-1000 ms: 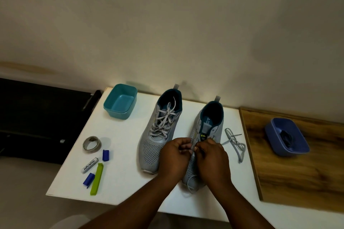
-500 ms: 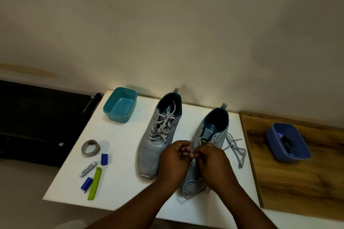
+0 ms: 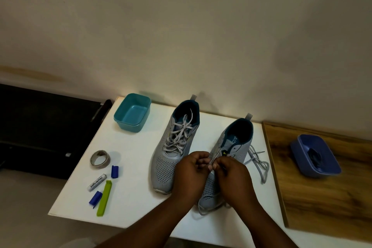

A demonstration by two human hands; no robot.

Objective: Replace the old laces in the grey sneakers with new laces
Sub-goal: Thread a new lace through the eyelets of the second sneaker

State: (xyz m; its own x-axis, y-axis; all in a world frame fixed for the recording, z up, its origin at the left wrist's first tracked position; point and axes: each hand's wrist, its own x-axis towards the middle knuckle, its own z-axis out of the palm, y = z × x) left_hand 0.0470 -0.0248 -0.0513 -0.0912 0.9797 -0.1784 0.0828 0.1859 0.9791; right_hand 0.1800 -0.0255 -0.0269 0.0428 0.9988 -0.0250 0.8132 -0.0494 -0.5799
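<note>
Two grey sneakers with teal lining stand side by side on the white table (image 3: 132, 167). The left sneaker (image 3: 173, 147) is fully laced with a grey lace. Over the middle of the right sneaker (image 3: 233, 147), my left hand (image 3: 191, 171) and my right hand (image 3: 231, 175) meet, both pinching a thin grey lace (image 3: 213, 157) at the eyelets. Loose loops of that lace trail past the toe at the table's front. Another grey lace (image 3: 259, 161) lies in a heap just right of the right sneaker.
A teal tub (image 3: 132, 112) stands at the table's back left. A tape roll (image 3: 100, 158), a white marker (image 3: 97, 182), two blue caps (image 3: 114, 171) and a green clip (image 3: 104, 197) lie front left. A blue tub (image 3: 314, 157) holding dark laces sits on the wooden board (image 3: 322, 197) at right.
The right sneaker has shifted and turned slightly, heel swinging right. Both hands stay pinched on the lace at its eyelets; more loose lace shows past the toe.
</note>
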